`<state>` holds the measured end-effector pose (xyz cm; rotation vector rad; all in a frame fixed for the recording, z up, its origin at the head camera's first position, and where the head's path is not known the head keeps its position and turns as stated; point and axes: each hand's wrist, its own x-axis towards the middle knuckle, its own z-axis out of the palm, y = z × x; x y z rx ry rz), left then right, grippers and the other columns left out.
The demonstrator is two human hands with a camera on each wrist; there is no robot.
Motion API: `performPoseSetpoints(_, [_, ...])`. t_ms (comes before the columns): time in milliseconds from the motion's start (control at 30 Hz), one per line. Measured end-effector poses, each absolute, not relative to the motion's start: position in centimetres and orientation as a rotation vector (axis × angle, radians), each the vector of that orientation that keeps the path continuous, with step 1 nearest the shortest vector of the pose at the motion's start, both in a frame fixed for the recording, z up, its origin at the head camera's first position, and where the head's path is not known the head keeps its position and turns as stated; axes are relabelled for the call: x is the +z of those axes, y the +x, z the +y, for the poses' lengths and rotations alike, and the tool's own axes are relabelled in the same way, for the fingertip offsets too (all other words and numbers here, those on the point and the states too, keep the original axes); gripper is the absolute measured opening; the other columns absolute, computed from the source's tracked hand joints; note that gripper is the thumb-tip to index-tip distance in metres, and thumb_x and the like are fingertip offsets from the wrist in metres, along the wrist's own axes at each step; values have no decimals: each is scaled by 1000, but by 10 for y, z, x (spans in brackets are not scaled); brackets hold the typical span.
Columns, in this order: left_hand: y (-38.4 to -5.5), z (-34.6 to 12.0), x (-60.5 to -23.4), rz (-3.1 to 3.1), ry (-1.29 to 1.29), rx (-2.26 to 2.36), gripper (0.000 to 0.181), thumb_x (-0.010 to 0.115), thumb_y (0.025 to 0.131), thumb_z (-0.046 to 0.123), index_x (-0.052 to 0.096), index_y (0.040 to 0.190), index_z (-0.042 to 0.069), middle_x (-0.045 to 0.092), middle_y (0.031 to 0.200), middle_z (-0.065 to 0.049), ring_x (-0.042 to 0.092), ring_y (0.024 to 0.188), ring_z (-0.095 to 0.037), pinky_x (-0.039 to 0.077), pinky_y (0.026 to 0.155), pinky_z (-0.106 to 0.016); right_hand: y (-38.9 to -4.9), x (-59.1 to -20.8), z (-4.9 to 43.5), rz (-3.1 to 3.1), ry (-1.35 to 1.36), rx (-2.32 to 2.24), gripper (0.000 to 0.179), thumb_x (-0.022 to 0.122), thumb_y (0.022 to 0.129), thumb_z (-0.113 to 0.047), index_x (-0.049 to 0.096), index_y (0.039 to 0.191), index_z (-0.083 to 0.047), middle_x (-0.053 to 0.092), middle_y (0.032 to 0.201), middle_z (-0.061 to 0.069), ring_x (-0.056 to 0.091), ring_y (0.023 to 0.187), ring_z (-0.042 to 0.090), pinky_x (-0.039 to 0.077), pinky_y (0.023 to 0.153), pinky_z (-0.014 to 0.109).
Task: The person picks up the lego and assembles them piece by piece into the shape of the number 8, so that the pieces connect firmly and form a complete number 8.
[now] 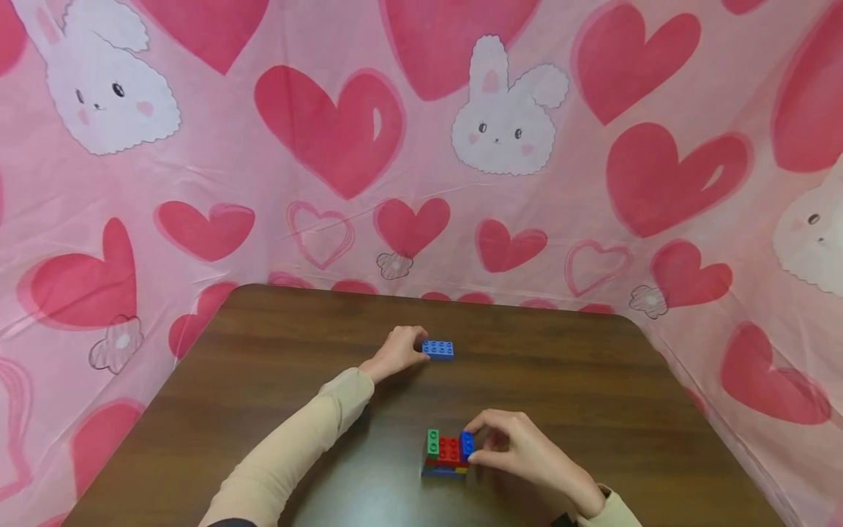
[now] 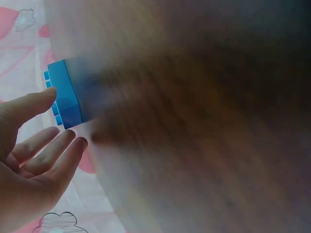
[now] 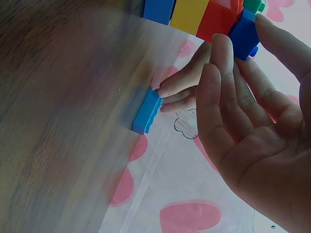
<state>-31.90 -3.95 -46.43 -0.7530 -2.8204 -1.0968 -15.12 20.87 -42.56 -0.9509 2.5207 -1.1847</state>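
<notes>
Toward the back of the table lies a light-blue toy building brick with two rows of studs. My left hand is at its left end, fingers spread and loosely bent, not closed round it. The left wrist view shows the thumb overlapping the brick; whether it touches, I cannot tell. Nearer the front stands a small stack of bricks, with blue and yellow below, red above, and a green brick on its left. With thumb and finger, my right hand pinches the small dark-blue brick at the stack's right top.
The brown wooden table has rounded back corners. A pink cloth printed with hearts and rabbits hangs behind it and along both sides. The left forearm reaches across the table, to the left of the stack.
</notes>
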Motion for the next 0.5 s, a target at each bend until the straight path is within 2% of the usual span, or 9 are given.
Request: performPoseSetpoints(500, [-323,-35,-462,-2845,-733,-1040,38,81,81,12,68,113,-4,72,108,-18,66,96,-28,55,92,-44,-152,-425,208,2535,-931,-1171,24,72,90,-32,66,108,-16,70,94,0,61,72,-3,54,64,21])
